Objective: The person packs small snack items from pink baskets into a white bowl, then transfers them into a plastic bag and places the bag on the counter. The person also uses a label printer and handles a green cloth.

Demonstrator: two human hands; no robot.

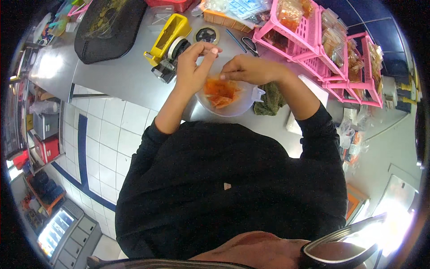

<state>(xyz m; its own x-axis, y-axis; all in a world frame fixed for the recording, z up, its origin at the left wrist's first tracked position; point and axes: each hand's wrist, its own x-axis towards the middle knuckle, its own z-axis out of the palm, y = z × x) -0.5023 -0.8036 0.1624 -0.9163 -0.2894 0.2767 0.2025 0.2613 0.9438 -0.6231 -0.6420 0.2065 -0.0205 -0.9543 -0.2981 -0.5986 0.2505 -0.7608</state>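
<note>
A translucent white plastic bowl (231, 112) with a small spout or handle sits on the metal counter before me. Orange-red contents (221, 92) lie in it, apparently small clear packets. My left hand (195, 67) is raised over the bowl's far left side, thumb and forefinger close together; whether something thin is between them, I cannot tell. Over the bowl's far right side, my right hand (252, 69) has its fingers bent down beside the orange contents. Its fingertips are partly hidden, so a hold cannot be made out. A dark green cloth (269, 100) lies right of the bowl.
A yellow tape dispenser (169, 35), a tape roll (206, 35), a blue pen (236, 40) and scissors (250, 46) lie beyond my hands. Pink plastic baskets (302, 50) with filled packets stand at right. A black board (109, 32) lies at far left, near an orange basket (225, 22).
</note>
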